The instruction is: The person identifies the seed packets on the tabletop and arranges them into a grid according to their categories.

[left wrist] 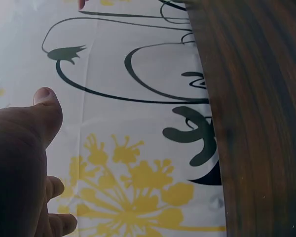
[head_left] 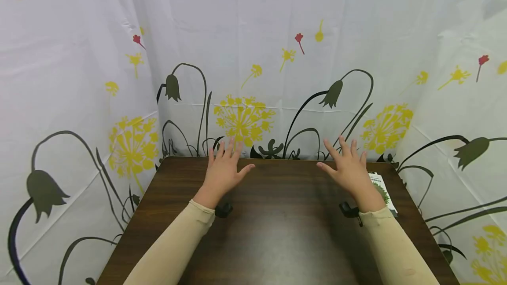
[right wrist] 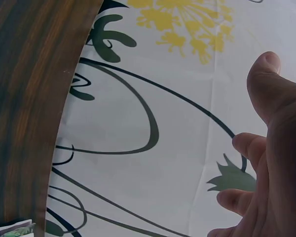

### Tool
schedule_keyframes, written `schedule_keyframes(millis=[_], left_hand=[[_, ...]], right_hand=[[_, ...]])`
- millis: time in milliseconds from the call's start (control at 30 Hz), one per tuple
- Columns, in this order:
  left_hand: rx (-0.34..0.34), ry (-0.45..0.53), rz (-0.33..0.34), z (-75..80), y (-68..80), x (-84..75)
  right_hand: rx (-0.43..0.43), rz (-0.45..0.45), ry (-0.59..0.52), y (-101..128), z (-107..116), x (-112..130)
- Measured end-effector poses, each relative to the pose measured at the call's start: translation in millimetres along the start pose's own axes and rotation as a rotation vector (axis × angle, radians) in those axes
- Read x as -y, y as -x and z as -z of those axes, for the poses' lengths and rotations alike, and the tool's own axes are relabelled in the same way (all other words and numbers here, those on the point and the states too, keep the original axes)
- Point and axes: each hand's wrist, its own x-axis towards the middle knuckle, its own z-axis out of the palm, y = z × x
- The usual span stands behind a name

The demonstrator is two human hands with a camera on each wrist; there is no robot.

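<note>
The left grip [head_left: 223, 170] hovers above the far part of the dark wooden surface [head_left: 277, 228], fingers spread and straight, holding nothing. The right grip [head_left: 349, 168] hovers likewise, fingers splayed and empty. Just beside its wrist, at the surface's right edge, lies a white-and-green packet [head_left: 383, 190] (partly hidden by the arm). A flower-printed curtain [head_left: 253, 56] hangs behind.

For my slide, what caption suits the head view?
Two open hands, left and right, hover above a dark wooden table before a flowered curtain.
</note>
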Motion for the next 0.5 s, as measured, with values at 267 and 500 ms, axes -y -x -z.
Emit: schedule_keyframes(millis=[267, 500], left_hand=[[0.01, 0.02, -0.015, -10.8, -0.5, -13.1], [0.016, 0.028, -0.036, -25.3, -1.1, -24.8]], right_hand=[[0.015, -0.022, -0.037, 9, -5, -7], [-0.01, -0.014, -0.028, 18, -9, -12]])
